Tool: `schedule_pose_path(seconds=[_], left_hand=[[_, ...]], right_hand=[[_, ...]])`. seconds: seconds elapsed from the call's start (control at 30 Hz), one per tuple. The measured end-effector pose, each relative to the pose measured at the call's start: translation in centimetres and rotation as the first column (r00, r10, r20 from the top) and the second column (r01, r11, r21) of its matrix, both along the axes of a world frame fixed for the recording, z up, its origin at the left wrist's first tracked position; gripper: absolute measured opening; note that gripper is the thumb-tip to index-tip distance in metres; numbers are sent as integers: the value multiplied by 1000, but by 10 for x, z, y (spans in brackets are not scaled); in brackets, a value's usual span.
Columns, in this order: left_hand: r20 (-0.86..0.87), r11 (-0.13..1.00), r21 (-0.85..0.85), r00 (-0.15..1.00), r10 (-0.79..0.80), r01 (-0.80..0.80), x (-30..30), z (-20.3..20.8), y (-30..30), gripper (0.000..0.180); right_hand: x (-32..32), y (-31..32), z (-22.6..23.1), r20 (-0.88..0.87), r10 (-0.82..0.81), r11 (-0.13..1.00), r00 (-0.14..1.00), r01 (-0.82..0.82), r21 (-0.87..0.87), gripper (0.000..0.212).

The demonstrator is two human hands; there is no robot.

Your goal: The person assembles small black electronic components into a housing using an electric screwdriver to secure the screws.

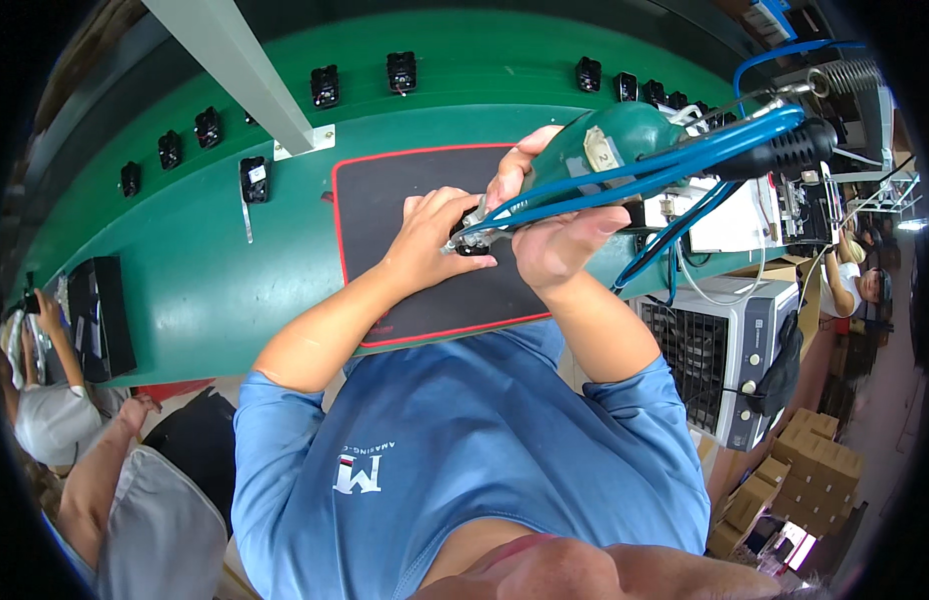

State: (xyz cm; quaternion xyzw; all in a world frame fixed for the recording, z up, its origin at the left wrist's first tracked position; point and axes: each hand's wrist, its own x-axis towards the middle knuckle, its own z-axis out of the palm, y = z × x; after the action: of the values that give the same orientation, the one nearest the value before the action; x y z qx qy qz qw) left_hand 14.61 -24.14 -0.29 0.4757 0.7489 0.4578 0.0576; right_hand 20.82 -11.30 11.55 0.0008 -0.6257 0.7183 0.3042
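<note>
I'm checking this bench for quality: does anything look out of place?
Nothing looks spilled. A lone black part lies near the grey post, apart from the row of black parts, with a pale strip trailing from it; that may be deliberate.

- I'm in a factory workshop, at a long green tabletop (185, 300).
- Small black units (325, 87) stand spaced in a row before me.
- A green power tool (575, 150).
- Other people (165, 530) nearby; stacked cartons (810, 465).
</note>
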Motion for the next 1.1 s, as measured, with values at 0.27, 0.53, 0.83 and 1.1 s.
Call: schedule_pose_path(seconds=[0.27, 0.53, 0.83, 1.1], left_hand=[[-6, 996, -88, 1000, 23, -24, 3, 11, 1, 82], [-195, 985, -82, 972, 130, -149, -71, 38, 57, 77], [-278, 879, -299, 915, 292, -371, -177, -1, 130, 78], [-379, 962, -239, 925, 32, -131, -140, 24, 208, 92]], right_hand=[[-1, 27, 58, -198, 22, 993, 980, -44, -106, 108], [42, 61, 66, -71, -105, 993, 992, 109, 53, 103], [78, 82, -4, -59, -159, 985, 986, 154, -70, 93], [91, 107, -6, -16, -309, 950, 951, 309, 44, 100]])
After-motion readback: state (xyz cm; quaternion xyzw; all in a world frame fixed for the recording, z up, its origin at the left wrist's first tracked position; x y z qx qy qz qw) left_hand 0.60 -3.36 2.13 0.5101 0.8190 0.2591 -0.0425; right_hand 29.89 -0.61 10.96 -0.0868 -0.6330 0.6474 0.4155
